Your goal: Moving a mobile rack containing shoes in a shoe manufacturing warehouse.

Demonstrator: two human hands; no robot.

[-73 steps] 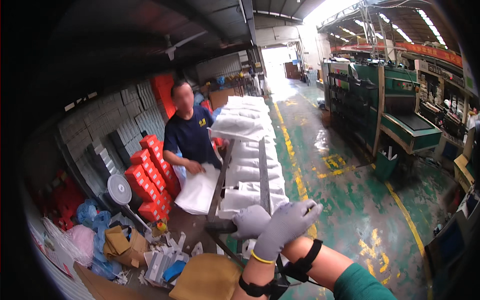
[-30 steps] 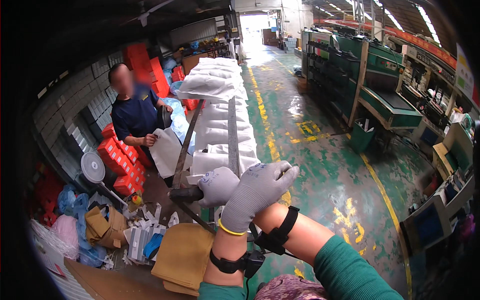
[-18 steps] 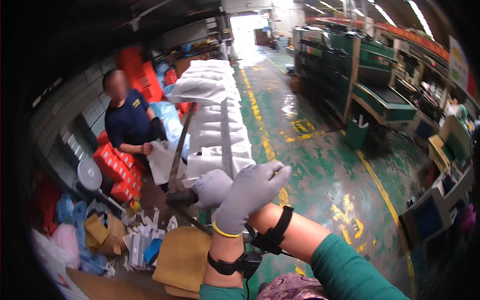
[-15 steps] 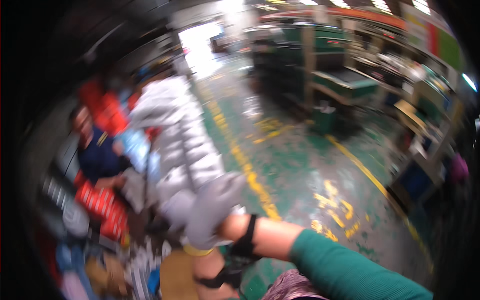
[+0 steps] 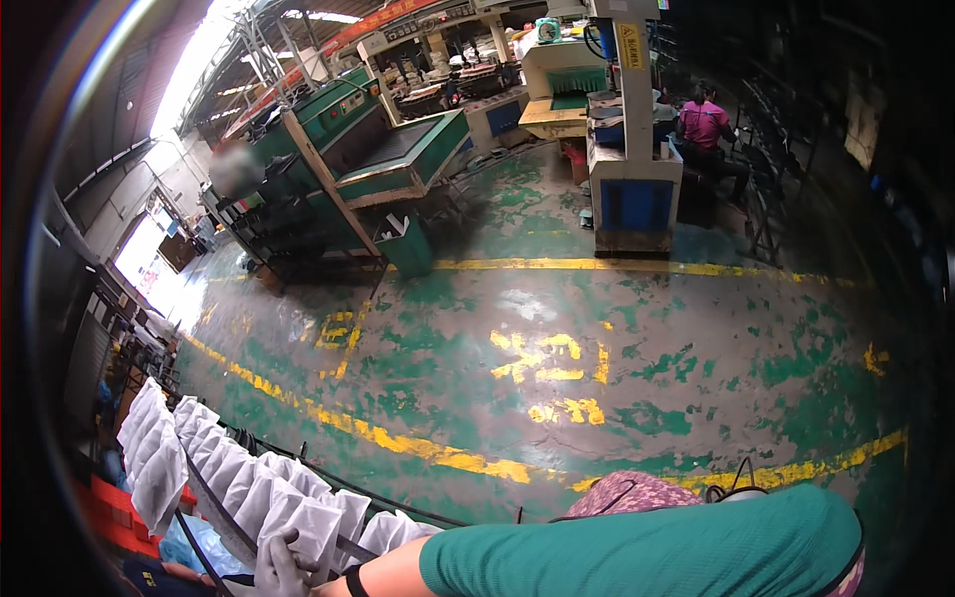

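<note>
Worn green factory floor [image 5: 617, 398], yellow-lined.
Beside it, a gloved left hand [image 5: 282, 565] grips white bags [image 5: 249, 488] on a rack; the right hand is unseen.

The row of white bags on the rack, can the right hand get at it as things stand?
Probably yes. The gloved right hand already rests against the near end of the row of white bags on the dark rail, and nothing lies between them.

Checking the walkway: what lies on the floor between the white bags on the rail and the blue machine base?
In the head view, only worn green floor with yellow lines and markings lies between the white bags and the blue machine base; no loose objects show.
</note>
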